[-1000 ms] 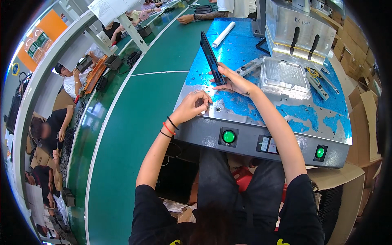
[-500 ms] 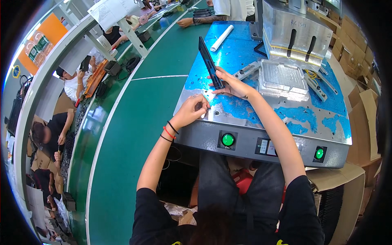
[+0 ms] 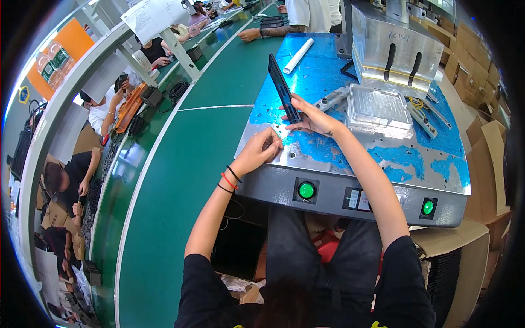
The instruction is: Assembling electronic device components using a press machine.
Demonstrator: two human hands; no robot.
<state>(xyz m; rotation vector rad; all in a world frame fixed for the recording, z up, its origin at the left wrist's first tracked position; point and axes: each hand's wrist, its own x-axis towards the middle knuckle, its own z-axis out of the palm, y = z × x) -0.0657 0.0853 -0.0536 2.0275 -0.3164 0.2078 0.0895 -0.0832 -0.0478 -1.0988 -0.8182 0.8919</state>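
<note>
My right hand (image 3: 314, 118) is closed around the lower end of a thin black rectangular panel (image 3: 283, 90), which stands tilted above the left side of the metal machine table (image 3: 350, 150). My left hand (image 3: 256, 151) rests at the table's near left corner, just below the panel. Its fingers are curled together; whatever they may pinch is hidden. To the right of my right hand, a clear ribbed plastic block (image 3: 380, 107) sits on the table.
A large metal press head (image 3: 394, 52) stands over the table's far side. A white tube (image 3: 298, 56) lies at the back left. Green buttons (image 3: 307, 190) are set in the front edge. Left runs a green conveyor (image 3: 180, 164); a co-worker's arm (image 3: 279, 31) rests across its far end.
The panel's upper end has dipped slightly. My left hand has shifted a little, its fingers curling closer together. My right hand keeps its hold.
</note>
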